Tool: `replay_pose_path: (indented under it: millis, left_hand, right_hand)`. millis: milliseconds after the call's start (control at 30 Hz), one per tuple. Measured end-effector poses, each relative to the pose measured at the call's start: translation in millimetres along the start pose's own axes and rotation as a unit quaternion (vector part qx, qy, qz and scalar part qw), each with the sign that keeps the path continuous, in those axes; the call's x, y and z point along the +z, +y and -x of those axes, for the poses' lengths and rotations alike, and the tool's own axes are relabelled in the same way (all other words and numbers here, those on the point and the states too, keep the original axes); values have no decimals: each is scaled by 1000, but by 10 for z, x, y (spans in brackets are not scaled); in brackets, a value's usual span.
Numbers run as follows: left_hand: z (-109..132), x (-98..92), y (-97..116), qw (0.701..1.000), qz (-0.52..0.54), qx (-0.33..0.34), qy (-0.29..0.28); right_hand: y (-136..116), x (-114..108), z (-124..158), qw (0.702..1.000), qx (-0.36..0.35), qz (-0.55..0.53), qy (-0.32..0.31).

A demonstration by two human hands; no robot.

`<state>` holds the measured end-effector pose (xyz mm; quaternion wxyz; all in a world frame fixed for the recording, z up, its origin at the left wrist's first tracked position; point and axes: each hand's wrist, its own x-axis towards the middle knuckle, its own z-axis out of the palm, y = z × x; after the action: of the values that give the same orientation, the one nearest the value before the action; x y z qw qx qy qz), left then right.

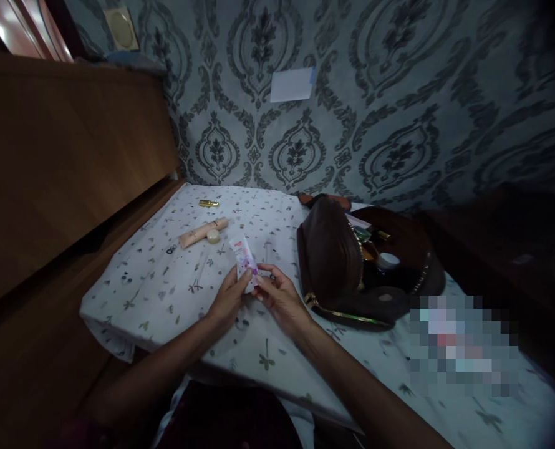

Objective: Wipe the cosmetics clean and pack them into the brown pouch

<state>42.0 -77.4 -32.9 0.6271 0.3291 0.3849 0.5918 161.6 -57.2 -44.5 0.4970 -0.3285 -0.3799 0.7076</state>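
A small white and purple squeeze tube [242, 254] is held between both hands over the patterned sheet. My left hand [229, 296] is closed around its lower left side, thumb on its face. On the other side, my right hand [281, 298] pinches the tube's lower end with thumb and fingers. Just beyond lie a beige tube [197, 235] and a small round cream-coloured item [212, 236] touching or close to it. Farther back is a small gold tube-shaped item [209, 203].
A dark brown zip bag [327, 249] stands unzipped at the right, with a white-lidded jar [388, 260] and other small items inside. A blurred-out patch covers something right of it. Wooden furniture [72, 174] borders the left; a patterned wall [296, 143] rises behind the sheet [165, 312].
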Motion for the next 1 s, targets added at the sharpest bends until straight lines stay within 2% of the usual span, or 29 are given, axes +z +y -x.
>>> replay_pose_path:
  millis: [67,133,267,333,400,533,600,833,1000]
  left_hand:
    - [23,18,-14,1000,2,0,-10]
    - [27,47,-14,1000,8,6,-13]
    - [-8,94,-2,1000,20,20,6]
    - [-33,90,5,999,26,13,24]
    - [-50,66,17,999,36,-3,37]
    - [-57,-7,59,998,34,-19,48]
    - [-53,-33,74,999,27,-12,45]
    - [-52,-36,59,999,22,2,35]
    - [-183,-119,150,997,29,15,74]
  right_hand:
    - [8,-3,-1,995,-46,82,14]
    - [13,-7,16,974,-111,195,41]
    - [14,-11,86,872,-261,404,95]
    - [18,-12,106,845,-288,441,91]
    - [22,-12,101,858,-272,428,83]
    - [3,-14,53,945,-163,277,55]
    - [-16,-17,34,970,-117,209,38]
    - [-16,-19,23,990,-21,142,-8]
    - [-6,-23,14,988,-44,146,24]
